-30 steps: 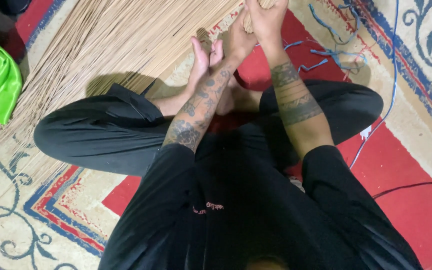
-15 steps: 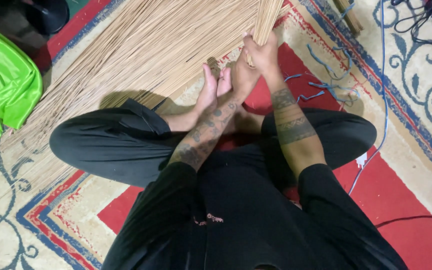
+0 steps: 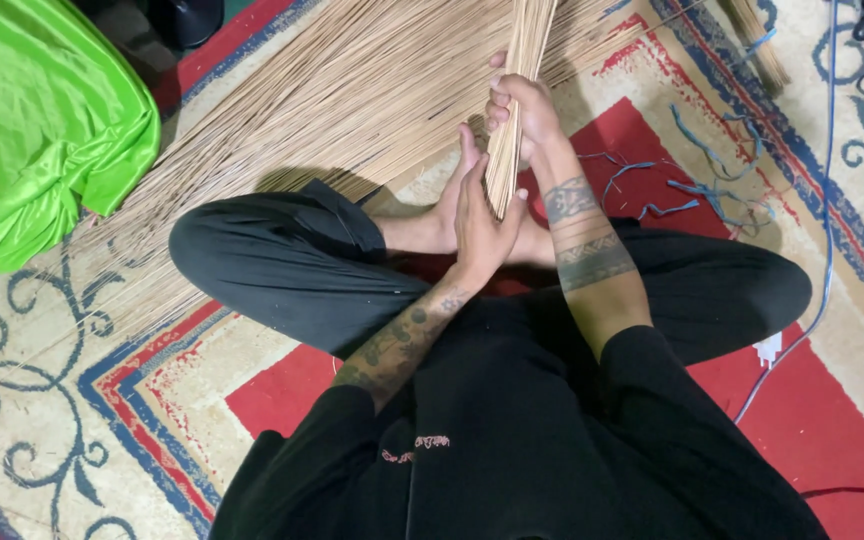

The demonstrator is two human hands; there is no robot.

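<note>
Black cloth fills the near part of the view: the person sits cross-legged on a patterned carpet (image 3: 152, 400) of red, cream and blue. Just beyond the knees the left hand (image 3: 477, 215) is open, palm flat and fingers straight, pressed against the lower end of a thin bundle of sticks (image 3: 512, 110). A little farther, the right hand (image 3: 517, 105) is clenched round that same bundle, holding it nearly upright above the bare feet. The step in hand looks like evening the stick ends against the flat palm while the grip keeps them gathered. The next move, as I judge it, calls for a firm hold so that no stick slides out, and a free hand for a tie.

The sticks are pale tan, straight, stiff and very slender, dry-looking like palm ribs. Behind the hands a broad loose pile of sticks (image 3: 332, 90) lies fanned across the carpet. To the right, thin blue plastic strings (image 3: 697, 190) lie limp and tangled, near a blue cable (image 3: 832, 200). At far left sits glossy, crumpled bright green fabric (image 3: 32, 130).
</note>
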